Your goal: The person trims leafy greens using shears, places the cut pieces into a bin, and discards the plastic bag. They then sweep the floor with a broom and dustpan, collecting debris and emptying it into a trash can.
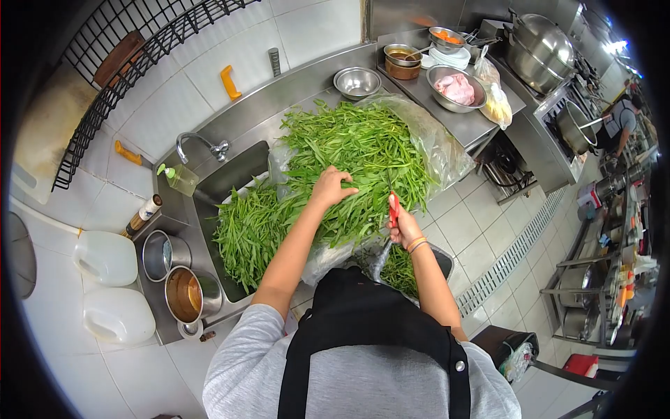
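- Your right hand (405,229) grips a red-handled tool (395,211), its thin dark end pointing to the far side, into the greens; the thumb lies along the handle, probably for fine control.
- Your left hand (333,187) reaches over the same leaves, fingers curved; whether they are closed on a stem, you cannot tell from this angle. Its place just left of the tool would suit steadying or picking out stems.
- The main pile of leafy greens (356,143) lies in front of you on a clear plastic bag (447,153), spread open over the steel counter (272,120), seemingly to keep the leaves together within reach of both hands.
- A second heap of greens (246,234) fills much of the sink (234,170) on the left, below the faucet (199,143), a handy spot for water.
- More cut-looking greens (398,269) sit low and near, beside your right forearm, perhaps there to catch pieces.
- The bowl of pale meat (455,91) stands far right, well apart from the leaves.
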`<state>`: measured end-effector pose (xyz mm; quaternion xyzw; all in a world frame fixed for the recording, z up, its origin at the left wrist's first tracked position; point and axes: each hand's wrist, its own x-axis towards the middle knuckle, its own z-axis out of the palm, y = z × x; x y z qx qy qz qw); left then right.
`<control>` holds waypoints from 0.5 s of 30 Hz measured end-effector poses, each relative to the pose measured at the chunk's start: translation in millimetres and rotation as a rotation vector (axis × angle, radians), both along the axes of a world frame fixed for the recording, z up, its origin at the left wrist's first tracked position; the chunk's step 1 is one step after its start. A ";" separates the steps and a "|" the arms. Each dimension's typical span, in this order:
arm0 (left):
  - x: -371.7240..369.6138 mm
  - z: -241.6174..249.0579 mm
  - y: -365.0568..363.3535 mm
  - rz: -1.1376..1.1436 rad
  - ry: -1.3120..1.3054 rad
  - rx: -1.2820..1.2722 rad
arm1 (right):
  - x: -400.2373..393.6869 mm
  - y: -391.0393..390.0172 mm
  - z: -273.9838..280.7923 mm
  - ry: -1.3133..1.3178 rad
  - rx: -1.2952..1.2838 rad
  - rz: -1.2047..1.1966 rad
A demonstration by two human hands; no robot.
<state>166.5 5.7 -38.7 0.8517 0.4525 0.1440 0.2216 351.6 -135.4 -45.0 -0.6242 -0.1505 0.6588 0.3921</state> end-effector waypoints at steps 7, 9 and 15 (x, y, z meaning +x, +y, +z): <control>-2.0 74.6 2.7 0.272 -0.333 -0.093 | 3.2 -19.4 15.6 0.106 0.103 -0.061; -4.2 103.2 -0.5 0.231 -0.417 -0.178 | 2.1 -21.3 22.6 0.105 0.139 -0.060; -33.1 99.8 1.7 0.019 -0.856 -0.119 | 7.9 -30.2 29.7 -0.008 0.214 -0.116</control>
